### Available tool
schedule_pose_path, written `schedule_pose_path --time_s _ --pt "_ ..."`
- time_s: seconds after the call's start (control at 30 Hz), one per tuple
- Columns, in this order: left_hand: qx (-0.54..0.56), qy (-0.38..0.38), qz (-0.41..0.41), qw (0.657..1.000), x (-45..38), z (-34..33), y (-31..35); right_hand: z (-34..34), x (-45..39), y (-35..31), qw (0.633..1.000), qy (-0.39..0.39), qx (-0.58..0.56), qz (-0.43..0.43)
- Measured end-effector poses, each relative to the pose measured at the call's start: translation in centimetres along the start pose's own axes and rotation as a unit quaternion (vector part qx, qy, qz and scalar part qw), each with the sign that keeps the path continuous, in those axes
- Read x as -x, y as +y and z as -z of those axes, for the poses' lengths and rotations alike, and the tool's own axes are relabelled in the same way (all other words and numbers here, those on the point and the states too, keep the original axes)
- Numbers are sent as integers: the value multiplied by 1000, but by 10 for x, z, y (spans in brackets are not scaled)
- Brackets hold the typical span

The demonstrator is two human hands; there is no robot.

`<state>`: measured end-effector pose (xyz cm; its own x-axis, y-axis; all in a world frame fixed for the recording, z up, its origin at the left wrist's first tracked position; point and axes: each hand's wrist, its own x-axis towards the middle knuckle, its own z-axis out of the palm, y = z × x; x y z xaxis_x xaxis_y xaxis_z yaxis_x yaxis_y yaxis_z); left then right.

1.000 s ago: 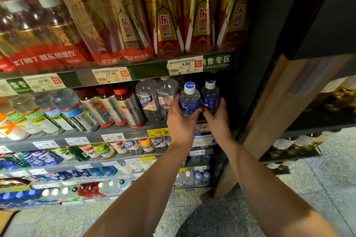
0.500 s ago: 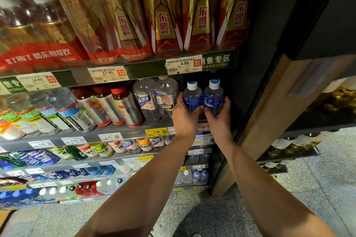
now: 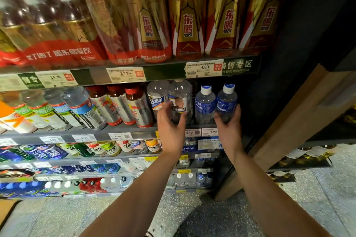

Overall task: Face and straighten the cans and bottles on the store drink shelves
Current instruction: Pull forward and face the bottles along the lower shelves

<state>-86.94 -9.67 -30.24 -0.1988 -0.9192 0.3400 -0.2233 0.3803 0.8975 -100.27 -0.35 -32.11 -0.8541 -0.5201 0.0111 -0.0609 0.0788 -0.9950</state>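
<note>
Bottles apparently gripped by hands.

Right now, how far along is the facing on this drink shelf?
Looks done: the left blue bottle stands upright, label forward. In hand: the right hand grips the right blue bottle; the left hand grips a clear bottle whose label looks turned sideways. Left: that clear bottle, and the lower shelves, where bottles look jumbled, though blurred.

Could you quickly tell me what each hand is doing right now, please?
Left hand: grips the clear bottle.
Right hand: grips the blue-label bottle.
</note>
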Motion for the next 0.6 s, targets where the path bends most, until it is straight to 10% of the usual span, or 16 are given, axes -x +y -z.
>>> schedule_pose_path --time_s 0.6 --pt "0 -3 16 1000 -8 -22 10 -11 2 3 999 26 37 0"
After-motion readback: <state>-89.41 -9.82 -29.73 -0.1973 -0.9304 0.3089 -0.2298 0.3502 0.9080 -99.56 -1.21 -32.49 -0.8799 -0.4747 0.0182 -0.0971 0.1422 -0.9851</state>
